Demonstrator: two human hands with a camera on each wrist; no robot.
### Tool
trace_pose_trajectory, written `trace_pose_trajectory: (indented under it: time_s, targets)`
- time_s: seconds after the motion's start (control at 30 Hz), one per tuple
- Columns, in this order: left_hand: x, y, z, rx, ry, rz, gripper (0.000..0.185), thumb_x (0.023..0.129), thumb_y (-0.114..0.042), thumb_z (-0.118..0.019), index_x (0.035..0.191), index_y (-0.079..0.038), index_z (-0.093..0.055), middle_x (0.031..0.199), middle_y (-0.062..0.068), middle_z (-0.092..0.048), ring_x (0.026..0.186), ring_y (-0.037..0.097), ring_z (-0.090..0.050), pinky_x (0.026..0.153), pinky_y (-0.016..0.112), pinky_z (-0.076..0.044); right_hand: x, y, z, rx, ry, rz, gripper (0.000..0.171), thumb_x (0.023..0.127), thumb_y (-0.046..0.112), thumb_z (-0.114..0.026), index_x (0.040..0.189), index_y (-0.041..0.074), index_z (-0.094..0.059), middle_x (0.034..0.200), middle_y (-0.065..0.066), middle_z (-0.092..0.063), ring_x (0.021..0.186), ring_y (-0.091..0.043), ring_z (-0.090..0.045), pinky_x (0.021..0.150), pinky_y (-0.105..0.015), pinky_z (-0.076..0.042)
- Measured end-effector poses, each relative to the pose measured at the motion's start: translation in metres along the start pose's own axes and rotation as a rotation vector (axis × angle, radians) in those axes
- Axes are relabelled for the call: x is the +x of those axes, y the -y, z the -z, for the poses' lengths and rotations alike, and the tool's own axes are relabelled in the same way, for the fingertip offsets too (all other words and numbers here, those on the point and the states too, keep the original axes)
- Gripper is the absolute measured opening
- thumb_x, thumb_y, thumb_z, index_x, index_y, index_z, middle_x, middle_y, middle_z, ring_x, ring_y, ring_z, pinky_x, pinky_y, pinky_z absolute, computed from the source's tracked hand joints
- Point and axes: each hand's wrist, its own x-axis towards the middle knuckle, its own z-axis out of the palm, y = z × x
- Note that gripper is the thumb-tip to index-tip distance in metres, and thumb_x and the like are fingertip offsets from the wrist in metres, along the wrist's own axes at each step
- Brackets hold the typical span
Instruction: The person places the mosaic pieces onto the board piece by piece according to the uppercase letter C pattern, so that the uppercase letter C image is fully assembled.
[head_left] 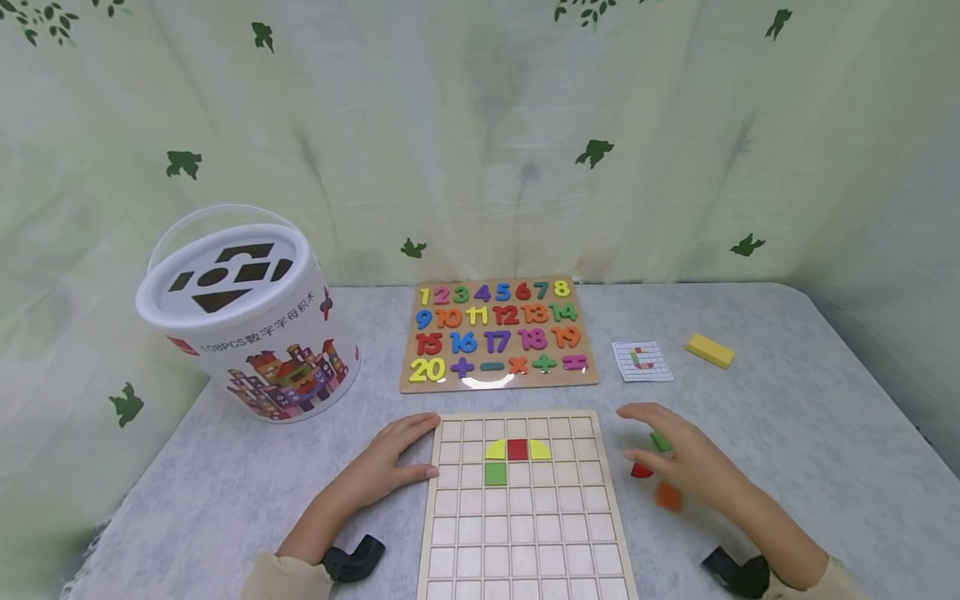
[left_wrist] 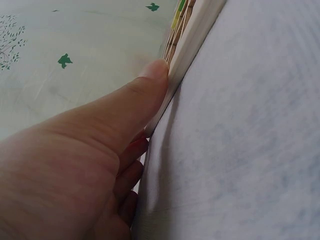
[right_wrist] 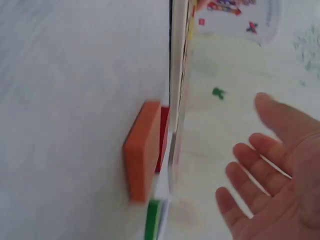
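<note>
A wooden grid board (head_left: 542, 554) lies on the table in front of the person. In its upper rows sit a red square (head_left: 517, 450), two yellow quarter-round pieces (head_left: 495, 451) and a green square (head_left: 495, 474). The left hand (head_left: 390, 460) rests against the board's left edge, its thumb and fingertips touching the side. Right of the board, the right hand (head_left: 684, 457) hovers over loose pieces with its fingers spread and nothing between them. Below it lie an orange block (right_wrist: 142, 155), a red piece (right_wrist: 163, 137) and a green piece (right_wrist: 153, 220), partly covered in the head view.
A number puzzle board (head_left: 498, 335) lies behind the grid board. Beside it are a pattern card (head_left: 642, 362) and a yellow block (head_left: 710, 351). A white lidded bucket (head_left: 251, 317) stands at the back left, before a leaf-patterned curtain (head_left: 480, 150).
</note>
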Motion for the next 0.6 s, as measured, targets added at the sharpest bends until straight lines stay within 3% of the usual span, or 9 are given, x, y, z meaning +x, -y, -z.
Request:
trace_pose_trajectory:
  time_s: [0.2,0.4,0.6]
  targets:
    - [0.000,0.001,0.000,0.002,-0.004,-0.008,0.068,0.070,-0.047,-0.057,0.128,-0.023,-0.033,0.128,-0.009,-0.030,0.119,0.015,-0.021,0.094,0.042,-0.020,-0.010,-0.030,0.009,0.010,0.031,-0.139,0.049,0.073,0.034,-0.060,0.116,0.016,-0.045,0.116,0.003,-0.043,0.107,-0.016,-0.036,0.083,-0.040,-0.035]
    - [0.000,0.002,0.000,-0.008,-0.004,-0.016,0.067,0.070,-0.047,-0.058,0.128,-0.023,-0.033,0.128,-0.008,-0.030,0.118,0.015,-0.021,0.094,0.042,-0.020,-0.015,-0.047,0.013,-0.022,0.110,-0.152,0.042,0.073,0.021,-0.063,0.112,0.011,-0.049,0.111,-0.001,-0.047,0.101,-0.017,-0.042,0.080,-0.036,-0.039]
    - [0.000,0.002,0.000,-0.011,-0.003,-0.019,0.067,0.070,-0.046,-0.057,0.128,-0.023,-0.033,0.128,-0.008,-0.030,0.119,0.015,-0.021,0.094,0.043,-0.019,-0.015,-0.049,0.014,-0.099,0.111,-0.138,0.036,0.069,0.011,-0.065,0.104,0.012,-0.055,0.101,0.002,-0.050,0.094,-0.015,-0.045,0.077,-0.033,-0.042]
